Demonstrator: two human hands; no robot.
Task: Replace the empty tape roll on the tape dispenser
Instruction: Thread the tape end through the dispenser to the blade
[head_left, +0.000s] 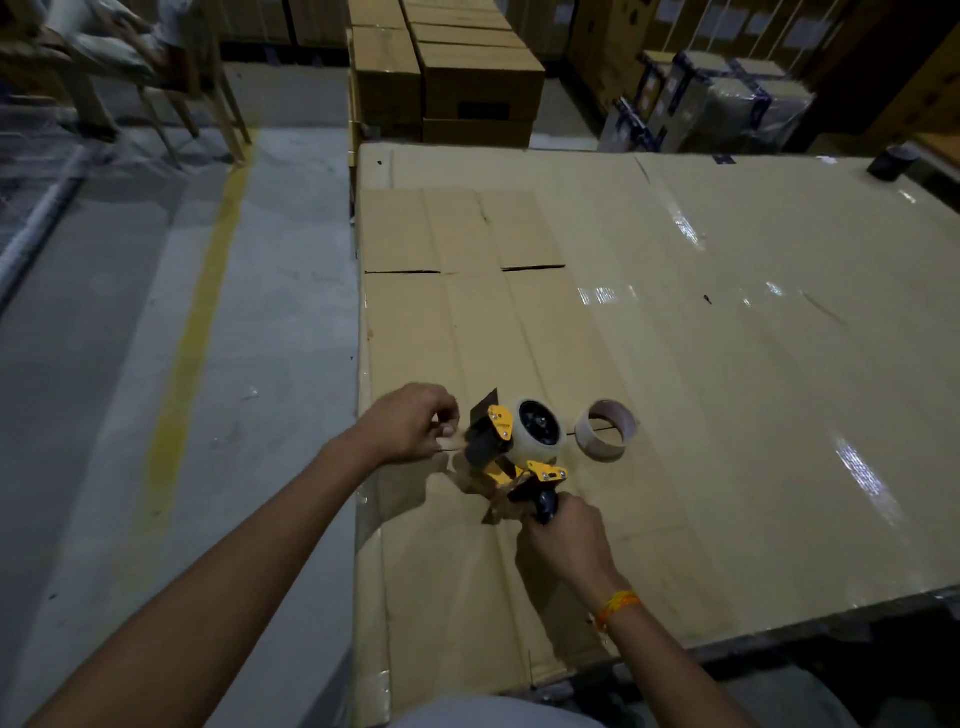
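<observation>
A yellow and black tape dispenser (506, 447) is held just above the cardboard-covered table (727, 338), near its left edge. A full roll of clear tape (540, 430) sits on its black hub. My right hand (569, 535) grips the dark handle at the bottom. My left hand (410, 423) is at the dispenser's front end, fingers pinched on what looks like the tape's loose end beside the black flap. The empty cardboard tape core (608, 430) lies on the table just right of the dispenser.
A dark roll (891, 162) stands at the table's far right corner. Stacked cardboard boxes (467, 78) rise behind the table. Wrapped boxes (727, 98) sit at back right. A concrete floor with a yellow line (202, 322) runs along the left; wooden chair legs (223, 114) stand beyond.
</observation>
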